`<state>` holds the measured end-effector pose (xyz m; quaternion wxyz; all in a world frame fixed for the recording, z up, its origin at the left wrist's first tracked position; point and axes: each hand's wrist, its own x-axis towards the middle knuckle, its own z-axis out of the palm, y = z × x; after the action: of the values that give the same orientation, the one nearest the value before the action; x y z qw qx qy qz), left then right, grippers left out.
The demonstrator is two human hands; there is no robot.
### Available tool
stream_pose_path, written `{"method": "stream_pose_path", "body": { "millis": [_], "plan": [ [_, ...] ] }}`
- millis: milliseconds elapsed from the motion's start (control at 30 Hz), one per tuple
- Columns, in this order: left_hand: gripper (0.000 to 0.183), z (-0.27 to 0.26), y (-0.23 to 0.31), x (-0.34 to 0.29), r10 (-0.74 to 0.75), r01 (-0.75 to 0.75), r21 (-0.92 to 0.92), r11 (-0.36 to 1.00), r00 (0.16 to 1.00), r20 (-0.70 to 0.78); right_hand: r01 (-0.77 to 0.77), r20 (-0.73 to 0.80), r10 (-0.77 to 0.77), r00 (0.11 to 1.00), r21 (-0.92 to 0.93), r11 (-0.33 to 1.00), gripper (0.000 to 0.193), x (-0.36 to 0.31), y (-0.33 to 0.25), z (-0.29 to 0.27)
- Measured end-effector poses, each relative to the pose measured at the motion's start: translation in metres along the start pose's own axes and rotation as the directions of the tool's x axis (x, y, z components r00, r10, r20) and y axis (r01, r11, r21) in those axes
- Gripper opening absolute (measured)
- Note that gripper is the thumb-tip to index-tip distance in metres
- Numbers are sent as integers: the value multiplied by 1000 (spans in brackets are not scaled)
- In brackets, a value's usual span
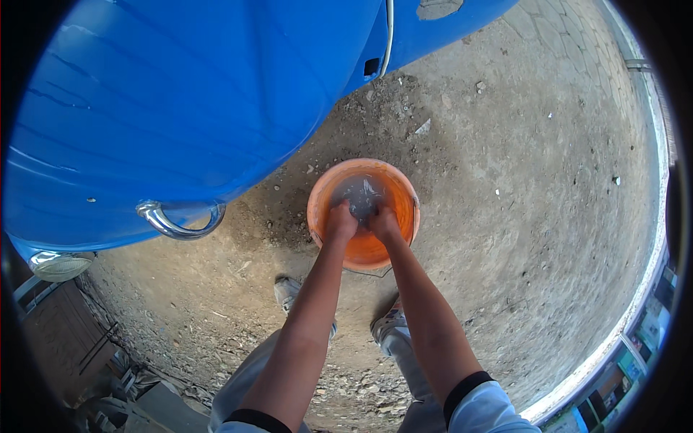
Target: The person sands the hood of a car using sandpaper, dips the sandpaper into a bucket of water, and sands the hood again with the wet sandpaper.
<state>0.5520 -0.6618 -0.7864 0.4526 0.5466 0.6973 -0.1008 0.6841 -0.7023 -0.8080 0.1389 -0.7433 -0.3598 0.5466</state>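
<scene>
An orange bucket (pixel 324 183) stands on the ground in front of my feet, with murky grey water (pixel 365 189) inside. Both my arms reach down into it. My left hand (pixel 342 221) is inside the bucket on the left, looking closed, its fingertips lost in the water. Close beside it, my right hand (pixel 383 222) also appears closed and dips into the water. Whatever they grip is hidden by the cloudy water. A thin wire handle (pixel 372 273) hangs at the bucket's near side.
A blue car body (pixel 195 94) with wet streaks fills the upper left, carrying a chrome curved bumper piece (pixel 177 225) and a round lamp (pixel 59 266). Dusty, stony ground (pixel 520 238) surrounds the bucket. My shoes (pixel 288 291) stand just behind it.
</scene>
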Motion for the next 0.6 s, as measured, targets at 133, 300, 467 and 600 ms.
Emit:
{"method": "stream_pose_path", "body": {
  "millis": [133,300,467,600],
  "plan": [
    [31,-27,16,-34,19,-20,13,1000,997,72,2,39,-1,999,-24,1000,26,-29,-7,-24],
    [27,-70,28,-87,59,-60,26,998,996,60,-81,77,72,994,114,990,26,-88,-43,-55],
    [24,-104,41,-131,-39,59,-150,987,990,135,-148,80,135,988,184,972,26,-152,-84,-93],
    [25,-137,48,-166,-39,59,-215,975,995,96,-254,107,231,967,343,904,25,-193,-130,-112]
  ]
}}
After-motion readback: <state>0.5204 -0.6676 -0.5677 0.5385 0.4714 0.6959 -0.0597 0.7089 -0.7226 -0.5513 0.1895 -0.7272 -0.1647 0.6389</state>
